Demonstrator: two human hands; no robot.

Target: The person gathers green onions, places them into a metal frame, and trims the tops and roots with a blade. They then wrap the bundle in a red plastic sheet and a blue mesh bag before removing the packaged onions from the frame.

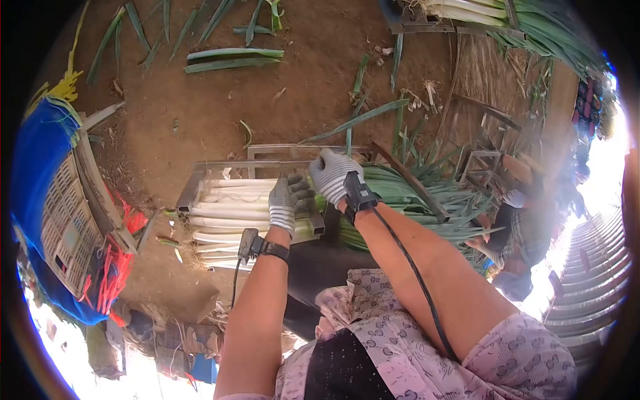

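A bundle of leeks lies in a low metal frame (192, 190) before me, with white stalks (230, 205) on the left and green leaves (393, 193) on the right. My left hand (291, 197), in a grey striped glove, rests over the stalks near the bundle's middle, its fingers stretched apart. Just to its right and a little higher, my right hand (335, 175) is closed above the leeks beside the frame's far bar. Its curled fingers hide whatever they may hold. Cabled devices are strapped to both wrists.
A plastic crate (67, 220) with blue sheeting and red strings (117, 267) stands left. Another rack of leeks (473, 12) is at the upper right. Loose leaves (233, 59) litter the dirt floor. A co-worker (517, 233) crouches at right near a small metal stand (481, 160).
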